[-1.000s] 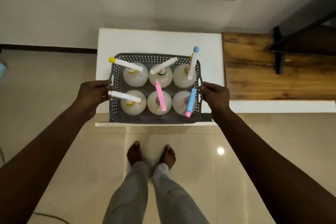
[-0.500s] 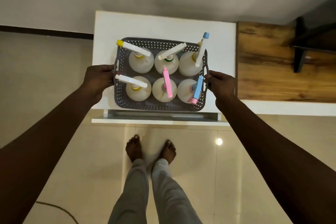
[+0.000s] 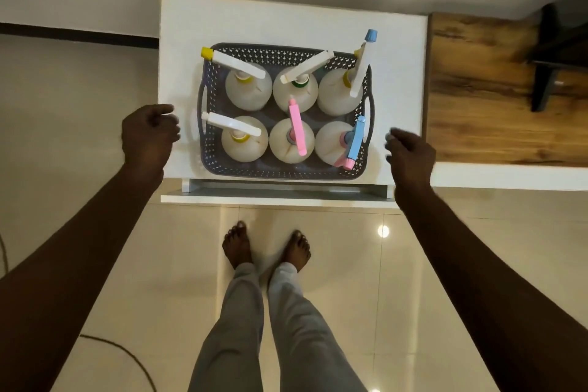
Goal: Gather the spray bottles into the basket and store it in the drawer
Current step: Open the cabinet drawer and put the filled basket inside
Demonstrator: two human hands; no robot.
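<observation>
The grey basket (image 3: 286, 170) sits at upper centre of the frame on the white cabinet top (image 3: 286, 22), six spray bottles (image 3: 248, 86) upright inside – two rows of three. Left hand (image 3: 148, 134) and right hand (image 3: 410, 153) hover beside its ends, fingers loose, gripping nothing.

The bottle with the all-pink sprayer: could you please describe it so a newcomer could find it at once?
Start at the white cabinet against the wall; a grey basket on it holds six pale spray bottles in two rows. Take the near row's middle bottle. Only its sprayer is entirely pink; its neighbours' are white or blue.
</observation>
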